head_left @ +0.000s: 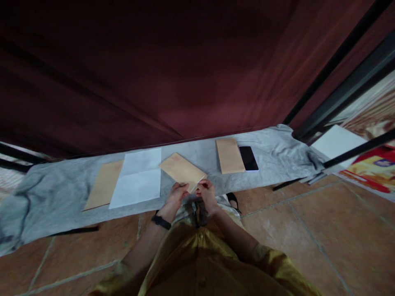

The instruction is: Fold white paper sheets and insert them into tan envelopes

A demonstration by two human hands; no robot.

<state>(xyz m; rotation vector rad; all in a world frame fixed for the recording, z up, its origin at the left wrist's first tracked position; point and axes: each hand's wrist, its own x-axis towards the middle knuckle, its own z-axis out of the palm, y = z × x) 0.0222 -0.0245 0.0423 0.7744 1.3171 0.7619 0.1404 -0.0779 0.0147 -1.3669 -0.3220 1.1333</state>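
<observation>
A brown paper envelope (182, 167) lies tilted near the front edge of the grey cloth, its lower right end lifted toward me. My left hand (178, 193) is closed on its near edge, thumb on top. At the envelope's right end, where a thin white edge shows, my right hand (206, 192) is pinched on that end; its fingertips are partly hidden. Left of the envelope, a creased white sheet of paper (137, 179) overlaps another brown envelope (105, 183). To the right lie further brown envelopes (230, 156), seemingly stacked, beside a dark-screened phone (248, 158).
The grey cloth (277, 152) covers a long narrow bench. Behind it hangs a dark red curtain (191, 82). Black metal bars (345, 88) stand at the right, with a white board (338, 142) and a red and yellow package (370, 168). Tiled floor (286, 230) lies below.
</observation>
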